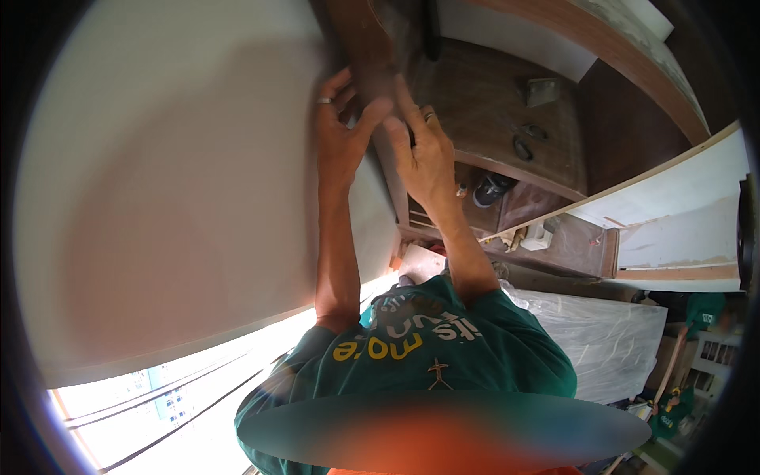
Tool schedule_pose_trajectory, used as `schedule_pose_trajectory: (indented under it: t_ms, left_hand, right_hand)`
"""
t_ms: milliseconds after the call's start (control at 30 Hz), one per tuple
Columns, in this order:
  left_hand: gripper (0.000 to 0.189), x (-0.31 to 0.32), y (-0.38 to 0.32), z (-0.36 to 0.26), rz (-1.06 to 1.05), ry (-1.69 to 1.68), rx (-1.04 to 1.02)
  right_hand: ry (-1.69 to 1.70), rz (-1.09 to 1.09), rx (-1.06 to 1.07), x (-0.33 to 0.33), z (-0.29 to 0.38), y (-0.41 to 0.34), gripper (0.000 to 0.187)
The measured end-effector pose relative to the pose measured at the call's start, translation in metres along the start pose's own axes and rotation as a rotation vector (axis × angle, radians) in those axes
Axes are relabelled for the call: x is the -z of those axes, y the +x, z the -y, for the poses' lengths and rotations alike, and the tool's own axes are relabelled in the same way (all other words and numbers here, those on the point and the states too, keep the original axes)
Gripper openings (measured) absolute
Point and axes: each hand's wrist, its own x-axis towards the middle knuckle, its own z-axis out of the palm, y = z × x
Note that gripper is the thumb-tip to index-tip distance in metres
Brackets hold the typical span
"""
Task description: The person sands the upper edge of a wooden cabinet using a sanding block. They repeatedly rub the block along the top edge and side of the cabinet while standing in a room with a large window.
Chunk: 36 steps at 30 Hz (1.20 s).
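My left hand (343, 133), with a ring on one finger, is at the left edge of a dark brown wooden strip (362, 41). Its thumb lies across the front while its fingers reach behind. My right hand (428, 157), also ringed, has its index finger and thumb at the strip's right edge. Blur where the hands meet makes the right hand's grip hard to judge. The strip runs along the front of a brown wooden cabinet (504, 89), beside a pale wall (178, 196). Both arms reach up.
On the cabinet shelves are dark loops (522, 147), a small clear box (542, 92) and a black cylindrical object (494, 189). A white piece (537, 236) lies lower down. Plastic sheeting (599, 338) covers something at right. Another person in green (671, 415) is beyond; cables (178, 404) cross bright daylight at lower left.
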Motion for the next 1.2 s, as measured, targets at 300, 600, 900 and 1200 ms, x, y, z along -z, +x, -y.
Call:
schedule_pose_trajectory:
  t_ms: [300,600,900,1200]
  left_hand:
    - [0.062,-0.010,0.004,0.002,-0.098,-0.078,-0.037]
    - [0.057,-0.016,0.009,0.000,-0.189,-0.027,-0.011]
    - [0.075,-0.003,0.008,-0.015,-0.016,0.027,0.066]
    - [0.060,-0.004,0.003,-0.001,-0.021,-0.134,-0.005]
  right_hand:
    - [0.083,-0.058,-0.015,-0.021,-0.008,0.004,0.056]
    - [0.137,-0.116,-0.024,-0.029,-0.002,0.012,0.055]
    - [0.099,0.003,-0.127,-0.007,0.013,0.007,0.059]
    - [0.084,-0.041,-0.037,-0.011,0.016,0.002,0.058]
